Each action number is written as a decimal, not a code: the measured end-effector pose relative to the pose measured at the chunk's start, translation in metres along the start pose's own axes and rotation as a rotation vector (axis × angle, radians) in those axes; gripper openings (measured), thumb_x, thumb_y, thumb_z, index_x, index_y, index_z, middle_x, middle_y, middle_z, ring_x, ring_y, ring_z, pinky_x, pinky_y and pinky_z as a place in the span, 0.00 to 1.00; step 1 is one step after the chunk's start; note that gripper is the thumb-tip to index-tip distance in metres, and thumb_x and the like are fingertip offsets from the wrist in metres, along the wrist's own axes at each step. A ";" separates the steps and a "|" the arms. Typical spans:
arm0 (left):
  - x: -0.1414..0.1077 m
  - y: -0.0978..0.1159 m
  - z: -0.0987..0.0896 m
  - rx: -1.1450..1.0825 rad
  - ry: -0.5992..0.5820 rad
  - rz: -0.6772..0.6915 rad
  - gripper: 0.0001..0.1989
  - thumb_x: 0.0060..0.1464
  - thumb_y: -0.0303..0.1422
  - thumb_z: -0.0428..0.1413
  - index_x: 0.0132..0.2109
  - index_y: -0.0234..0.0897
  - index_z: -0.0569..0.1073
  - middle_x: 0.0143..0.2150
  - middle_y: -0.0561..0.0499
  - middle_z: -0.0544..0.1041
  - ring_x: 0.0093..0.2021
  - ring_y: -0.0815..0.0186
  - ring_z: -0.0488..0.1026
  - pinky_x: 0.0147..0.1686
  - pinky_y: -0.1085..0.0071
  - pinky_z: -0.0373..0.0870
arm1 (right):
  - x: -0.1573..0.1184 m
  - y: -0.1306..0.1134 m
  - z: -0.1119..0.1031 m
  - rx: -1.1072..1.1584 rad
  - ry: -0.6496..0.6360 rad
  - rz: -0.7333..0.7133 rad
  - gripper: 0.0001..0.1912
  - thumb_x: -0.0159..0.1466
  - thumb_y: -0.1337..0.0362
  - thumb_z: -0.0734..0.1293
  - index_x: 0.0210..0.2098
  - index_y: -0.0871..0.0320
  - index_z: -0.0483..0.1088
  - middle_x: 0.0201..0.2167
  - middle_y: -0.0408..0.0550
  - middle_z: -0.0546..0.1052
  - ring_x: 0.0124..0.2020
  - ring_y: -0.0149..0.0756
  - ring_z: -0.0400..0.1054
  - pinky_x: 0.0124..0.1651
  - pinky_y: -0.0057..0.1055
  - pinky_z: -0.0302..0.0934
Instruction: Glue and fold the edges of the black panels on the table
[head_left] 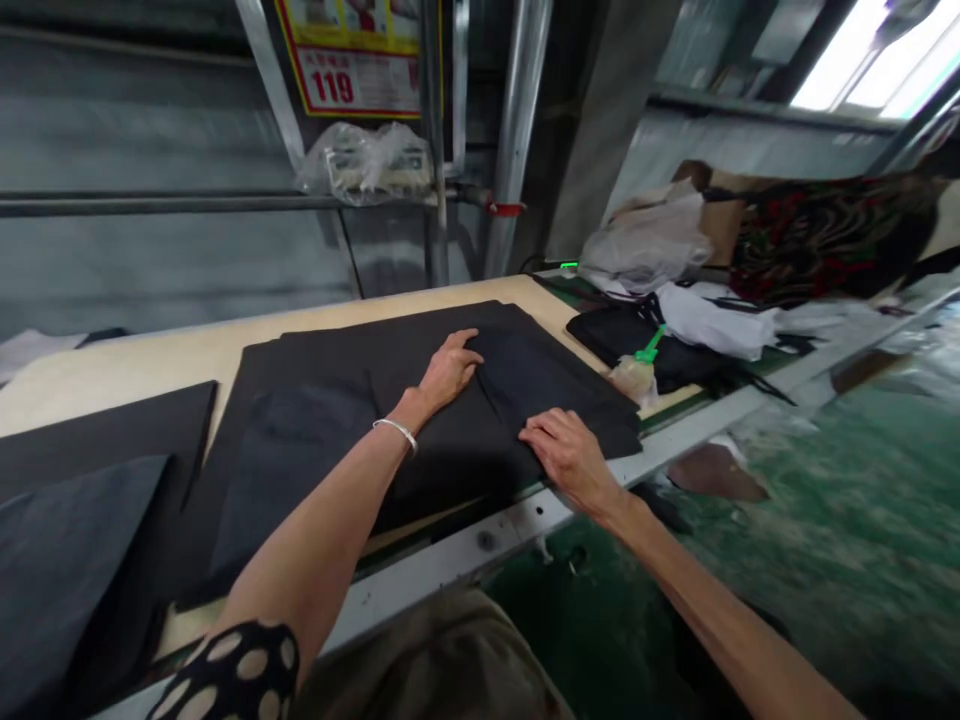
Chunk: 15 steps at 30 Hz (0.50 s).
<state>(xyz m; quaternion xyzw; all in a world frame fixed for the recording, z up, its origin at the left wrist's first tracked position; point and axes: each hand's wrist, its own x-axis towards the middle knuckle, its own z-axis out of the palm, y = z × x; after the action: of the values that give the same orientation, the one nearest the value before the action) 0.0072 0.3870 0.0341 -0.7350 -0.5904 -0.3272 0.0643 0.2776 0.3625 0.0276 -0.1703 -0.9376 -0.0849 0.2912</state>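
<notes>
The dark blue cloth (555,370) lies on the right part of the black sheets (409,345), and in the head view we see both hands at its left side. The left hand (454,368) is at the far corner, with the thumb and pointing finger a little way apart. Its tips rest at the edge of the cloth, and we do not see it grip anything. The right hand (564,448) is at the near end of the same edge, with its fingers bent in. We cannot tell if they pinch the cloth or only press on it. To do this well, we think we should keep both ends of the edge down and make the line straight between the hands. We should press softly and smooth any bump out to the side, so the cloth does not slip or fold. If we pull one end too hard, the edge could go crooked. The cloth looks thin, dull and mostly flat, just a bit bluer than the black under it, so its edge is hard to see. Another blue cloth (300,435) lies to the left on the black sheets, and a small bottle with a green tip (636,376) is beyond their right side.
</notes>
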 end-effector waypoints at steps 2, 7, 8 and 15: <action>0.000 0.000 0.002 -0.002 -0.019 0.002 0.13 0.56 0.23 0.52 0.44 0.35 0.79 0.65 0.43 0.65 0.66 0.56 0.61 0.67 0.53 0.58 | 0.000 -0.001 0.000 -0.014 0.006 -0.026 0.10 0.69 0.71 0.62 0.40 0.60 0.76 0.38 0.49 0.75 0.40 0.37 0.63 0.43 0.34 0.53; 0.001 0.002 0.001 0.049 -0.152 -0.055 0.15 0.59 0.24 0.49 0.46 0.36 0.79 0.67 0.42 0.61 0.61 0.55 0.67 0.61 0.54 0.65 | 0.000 -0.001 0.002 -0.034 0.013 -0.061 0.10 0.68 0.73 0.61 0.41 0.61 0.75 0.38 0.50 0.75 0.41 0.38 0.63 0.44 0.34 0.53; 0.001 0.003 -0.001 0.076 -0.169 -0.070 0.15 0.60 0.24 0.48 0.47 0.37 0.79 0.67 0.42 0.61 0.59 0.56 0.69 0.60 0.53 0.66 | -0.001 -0.001 0.002 -0.033 0.017 -0.065 0.10 0.68 0.73 0.61 0.41 0.61 0.75 0.38 0.50 0.74 0.41 0.38 0.63 0.44 0.34 0.53; -0.020 0.047 -0.017 0.102 -0.057 -0.084 0.14 0.61 0.26 0.48 0.49 0.36 0.75 0.62 0.43 0.69 0.58 0.54 0.68 0.59 0.49 0.64 | 0.001 0.001 0.003 -0.032 0.015 -0.067 0.10 0.69 0.73 0.61 0.40 0.61 0.74 0.38 0.50 0.74 0.41 0.38 0.62 0.44 0.35 0.52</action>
<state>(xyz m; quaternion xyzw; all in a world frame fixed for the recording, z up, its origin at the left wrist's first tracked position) 0.0411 0.3482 0.0495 -0.7144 -0.6381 -0.2782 0.0711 0.2762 0.3644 0.0260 -0.1428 -0.9391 -0.1108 0.2923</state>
